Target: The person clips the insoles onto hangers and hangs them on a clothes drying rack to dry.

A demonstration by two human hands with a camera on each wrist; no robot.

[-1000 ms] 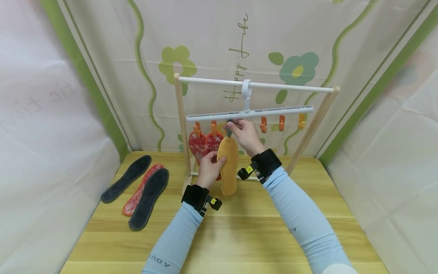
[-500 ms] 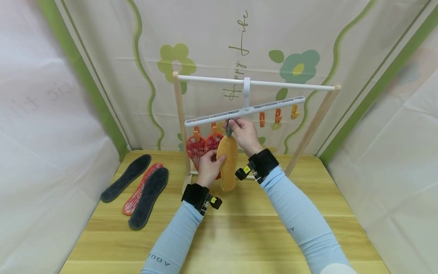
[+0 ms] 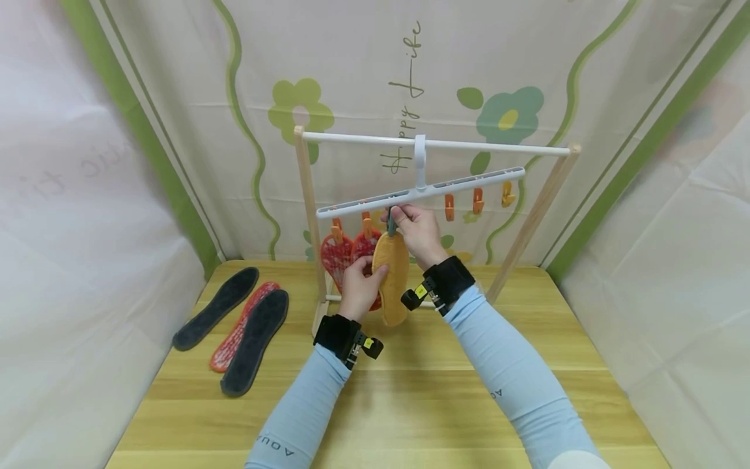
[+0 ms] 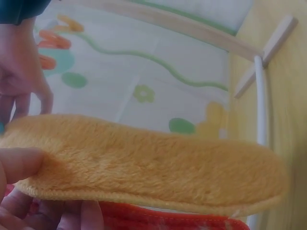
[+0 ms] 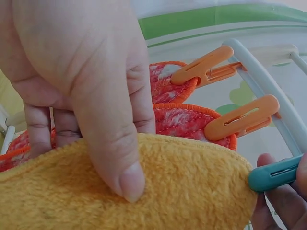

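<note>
A fluffy yellow insole (image 3: 391, 277) hangs toe-up under a white clip hanger (image 3: 457, 185) on a wooden rack. My left hand (image 3: 368, 272) grips the insole's left edge, thumb on the front (image 5: 125, 177), fingers behind. My right hand (image 3: 400, 218) pinches a teal clip (image 3: 390, 223) at the insole's top end; in the right wrist view the teal clip (image 5: 274, 175) touches the tip of the yellow insole (image 5: 182, 191). The left wrist view is filled by the yellow insole (image 4: 144, 165).
Two red patterned insoles (image 3: 338, 251) hang from orange clips (image 5: 240, 119) left of the yellow one. More orange clips (image 3: 476, 200) hang free at the right. Two dark insoles (image 3: 255, 339) and a red insole (image 3: 243, 324) lie on the wooden table (image 3: 410, 404) at left.
The hanger bar, level one second ago, now tilts with its left end lower. The yellow insole has risen slightly. Both hands keep their holds.
</note>
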